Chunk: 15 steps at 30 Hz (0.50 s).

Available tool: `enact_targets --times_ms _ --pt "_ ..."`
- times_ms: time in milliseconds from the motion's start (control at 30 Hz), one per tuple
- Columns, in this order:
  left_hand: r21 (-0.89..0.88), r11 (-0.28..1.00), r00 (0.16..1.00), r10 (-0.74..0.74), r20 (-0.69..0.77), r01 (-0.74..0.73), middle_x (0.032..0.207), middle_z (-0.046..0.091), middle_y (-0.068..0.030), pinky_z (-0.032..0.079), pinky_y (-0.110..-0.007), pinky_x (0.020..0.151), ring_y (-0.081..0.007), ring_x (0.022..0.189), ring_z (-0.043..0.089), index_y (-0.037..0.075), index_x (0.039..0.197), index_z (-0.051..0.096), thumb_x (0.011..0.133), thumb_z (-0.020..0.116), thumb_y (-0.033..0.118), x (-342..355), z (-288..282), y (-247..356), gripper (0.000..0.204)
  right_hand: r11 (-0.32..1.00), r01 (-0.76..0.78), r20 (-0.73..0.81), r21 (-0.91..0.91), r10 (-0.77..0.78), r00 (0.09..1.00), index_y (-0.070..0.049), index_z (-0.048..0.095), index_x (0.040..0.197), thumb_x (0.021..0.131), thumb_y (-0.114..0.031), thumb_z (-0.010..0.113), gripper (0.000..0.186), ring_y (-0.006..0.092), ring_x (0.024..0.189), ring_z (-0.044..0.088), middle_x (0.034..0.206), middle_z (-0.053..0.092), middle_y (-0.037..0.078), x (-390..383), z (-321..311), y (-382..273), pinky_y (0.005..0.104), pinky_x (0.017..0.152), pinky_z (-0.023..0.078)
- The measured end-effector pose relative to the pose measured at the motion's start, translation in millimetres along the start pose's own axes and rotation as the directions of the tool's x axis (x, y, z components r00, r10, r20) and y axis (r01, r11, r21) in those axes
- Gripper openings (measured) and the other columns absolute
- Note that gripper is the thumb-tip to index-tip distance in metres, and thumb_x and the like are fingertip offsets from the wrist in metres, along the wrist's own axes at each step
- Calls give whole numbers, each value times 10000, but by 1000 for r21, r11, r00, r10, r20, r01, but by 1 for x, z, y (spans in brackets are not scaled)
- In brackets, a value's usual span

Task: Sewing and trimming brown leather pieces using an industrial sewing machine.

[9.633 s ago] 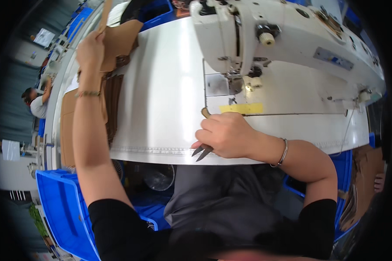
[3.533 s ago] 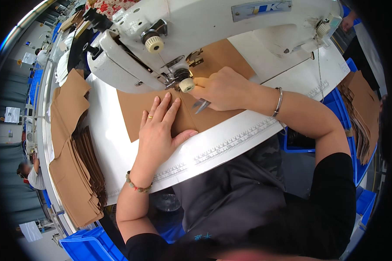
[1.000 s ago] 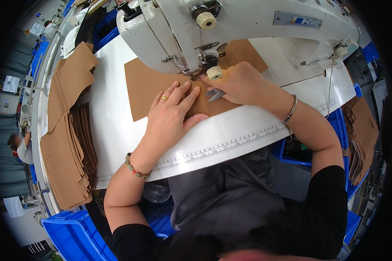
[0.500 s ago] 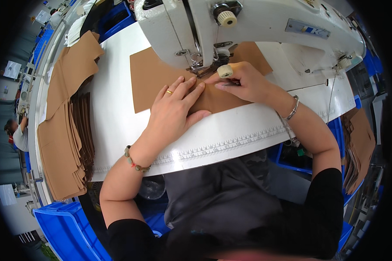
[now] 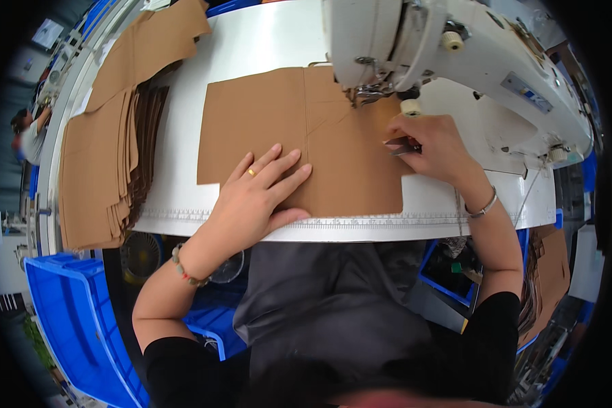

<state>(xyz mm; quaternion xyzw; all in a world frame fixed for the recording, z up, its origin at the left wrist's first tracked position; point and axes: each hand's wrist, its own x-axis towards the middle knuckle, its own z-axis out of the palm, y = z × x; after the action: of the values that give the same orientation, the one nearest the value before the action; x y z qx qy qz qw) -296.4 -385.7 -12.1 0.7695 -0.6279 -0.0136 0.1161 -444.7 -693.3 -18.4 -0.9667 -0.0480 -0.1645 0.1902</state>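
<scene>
While the left hand (image 5: 257, 194) lies on the brown cloth (image 5: 350, 170), fingers apart, the right hand (image 5: 436, 146) is clamped on scissors (image 5: 402, 146); the cloth, on the table (image 5: 265, 34) partly beneath the sewing machine (image 5: 483, 61), appears light, pliant, best held by its edges.

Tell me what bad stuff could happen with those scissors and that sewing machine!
The scissors in the right hand are by the brown panel's right edge, so they might nick it. That hand is also near the sewing machine's needle area; a finger straying under could get poked. The uneven stack of brown pieces might slide if bumped.
</scene>
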Motion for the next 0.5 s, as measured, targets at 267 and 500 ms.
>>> enact_targets --times_ms 267,500 --pt "-268 943 977 -210 -28 195 1254 665 -100 537 -433 914 -316 1111 646 57 1200 691 842 778 376 -21 -26 3 487 997 -14 274 82 -9 962 -67 554 1022 828 -133 750 284 280 783 663 871 658 116 31 -17 -63 380 679 494" --pt "-204 939 935 -312 -166 277 1001 655 -131 524 -428 775 -324 869 632 23 916 627 892 738 155 28 12 -2 175 966 -108 267 235 43 963 -44 612 954 839 -191 745 229 297 855 641 903 629 104 46 4 -65 401 735 496"
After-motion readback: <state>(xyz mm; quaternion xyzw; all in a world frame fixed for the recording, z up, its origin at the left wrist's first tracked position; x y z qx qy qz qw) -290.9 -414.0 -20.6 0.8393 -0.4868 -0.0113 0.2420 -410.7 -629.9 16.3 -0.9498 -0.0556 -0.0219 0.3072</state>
